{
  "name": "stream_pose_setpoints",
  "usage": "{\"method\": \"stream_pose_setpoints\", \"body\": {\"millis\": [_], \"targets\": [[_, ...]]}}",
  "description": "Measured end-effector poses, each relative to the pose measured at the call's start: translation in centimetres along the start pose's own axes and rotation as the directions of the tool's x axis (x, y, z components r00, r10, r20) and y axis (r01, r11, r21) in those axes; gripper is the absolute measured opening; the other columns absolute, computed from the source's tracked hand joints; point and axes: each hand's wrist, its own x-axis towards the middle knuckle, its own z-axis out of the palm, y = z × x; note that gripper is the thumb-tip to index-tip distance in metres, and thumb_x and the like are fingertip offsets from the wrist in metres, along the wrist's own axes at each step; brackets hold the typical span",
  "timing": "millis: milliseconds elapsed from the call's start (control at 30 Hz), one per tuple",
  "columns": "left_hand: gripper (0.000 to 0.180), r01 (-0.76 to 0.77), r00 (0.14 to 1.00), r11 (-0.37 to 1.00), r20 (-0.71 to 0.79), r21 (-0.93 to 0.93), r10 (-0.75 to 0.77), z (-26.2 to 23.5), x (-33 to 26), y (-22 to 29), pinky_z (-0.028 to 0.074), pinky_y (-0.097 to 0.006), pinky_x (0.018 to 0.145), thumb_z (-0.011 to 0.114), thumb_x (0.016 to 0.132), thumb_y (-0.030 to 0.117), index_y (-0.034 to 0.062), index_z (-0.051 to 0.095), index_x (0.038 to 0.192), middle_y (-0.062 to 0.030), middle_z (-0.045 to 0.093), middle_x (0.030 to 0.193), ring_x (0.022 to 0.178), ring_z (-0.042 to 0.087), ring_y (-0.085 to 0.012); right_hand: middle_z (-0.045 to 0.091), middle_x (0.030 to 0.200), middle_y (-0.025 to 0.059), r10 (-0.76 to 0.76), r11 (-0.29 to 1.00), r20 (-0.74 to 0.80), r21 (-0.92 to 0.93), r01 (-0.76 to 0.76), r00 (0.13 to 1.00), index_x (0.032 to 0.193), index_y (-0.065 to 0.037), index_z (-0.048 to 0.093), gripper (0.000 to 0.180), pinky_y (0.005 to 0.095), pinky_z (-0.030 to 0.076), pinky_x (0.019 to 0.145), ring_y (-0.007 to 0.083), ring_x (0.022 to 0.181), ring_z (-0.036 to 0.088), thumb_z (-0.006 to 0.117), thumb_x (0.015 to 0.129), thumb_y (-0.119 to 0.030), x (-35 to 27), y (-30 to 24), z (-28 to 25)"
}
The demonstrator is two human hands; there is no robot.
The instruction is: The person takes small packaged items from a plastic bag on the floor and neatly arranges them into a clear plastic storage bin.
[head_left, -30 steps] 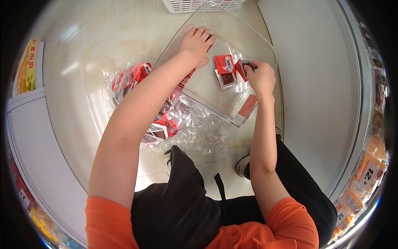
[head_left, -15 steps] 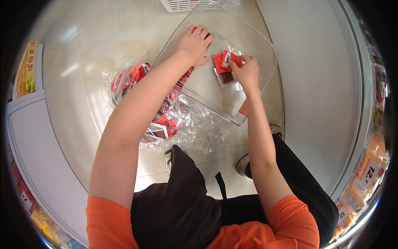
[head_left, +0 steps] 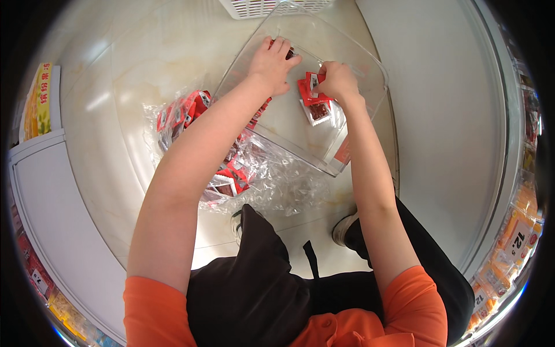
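Observation:
A clear plastic bin (head_left: 309,151) lies on the floor in front of me. My left hand (head_left: 270,66) is inside, at the bin's left side, its fingers spread over small red snack packets (head_left: 259,112) lined along that wall. The palm hides most of that row. With bent fingers, my right hand (head_left: 340,82) pinches the edge of a red snack packet (head_left: 312,84) in the middle of the bin. Under it lies another packet with a see-through window showing dark brown-red contents (head_left: 319,111).
Left of the bin, a crinkled clear plastic bag (head_left: 277,185) holds more red packets (head_left: 231,176). Beyond the bin stands a white slotted basket (head_left: 251,8). A white shelf base (head_left: 445,115) rises on the right, a white shelf unit (head_left: 63,214) on the left. My shoes are close by.
My right hand has turned and shifted slightly away from me, and the packet it pinches has tilted more upright. More of the packet underneath shows. The left hand has stayed nearly in place.

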Motion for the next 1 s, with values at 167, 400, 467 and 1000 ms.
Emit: {"method": "stream_pose_setpoints", "body": {"millis": [167,400,467,1000], "targets": [[0.064,0.014,0.998,0.998,-0.058,0.069,-0.01,0.9,0.2,0.1,0.02,-0.046,0.111,0.062,0.077,0.046,0.0221,0.044,0.134,-0.0121,0.04,0.139,0.132,0.032,-0.0264,0.069,0.082,0.0161,0.012,0.951,-0.441,0.282,0.126,0.898,0.098,-0.004,0.065,0.024,0.0396,0.053,0.07,0.0321,0.079,0.068,0.071,0.075,-0.009,-1.1,-0.3,-0.1],[0.064,-0.005,0.996,0.998,-0.086,0.06,0.01,0.8,0.1,-0.1,0.021,-0.047,0.111,0.063,0.076,0.047,0.0199,0.045,0.131,-0.0137,0.04,0.138,0.131,0.033,-0.027,0.069,0.085,0.0184,0.168,0.734,-0.676,0.571,0.366,0.717,0.097,-0.002,0.065,0.013,0.039,0.052,0.069,0.0344,0.074,0.067,0.062,0.085,-0.008,1.4,-1.3,4.6],[0.065,-0.01,0.995,1.0,-0.099,-0.009,0.009,0.8,0.1,-0.1,0.021,-0.046,0.112,0.066,0.073,0.042,0.0185,0.046,0.13,-0.0173,0.036,0.143,0.133,0.032,-0.0289,0.068,0.09,0.0153,0.147,0.827,-0.636,0.5,0.259,0.757,0.099,-0.004,0.068,0.015,0.0395,0.051,0.072,0.0325,0.079,0.065,0.06,0.088,-0.011,2.0,-0.8,5.9],[0.069,-0.025,0.996,0.998,-0.084,0.061,0.03,0.2,-0.1,-0.4,0.024,-0.048,0.107,0.065,0.071,0.046,0.0153,0.047,0.13,-0.0077,0.039,0.143,0.129,0.035,-0.0236,0.059,0.115,0.0145,-0.001,0.969,-0.609,0.194,0.15,0.793,0.119,-0.004,0.057,0.044,0.0443,0.044,0.091,0.0358,0.106,0.053,0.062,0.075,-0.01,2.9,-3.2,6.5]]}}
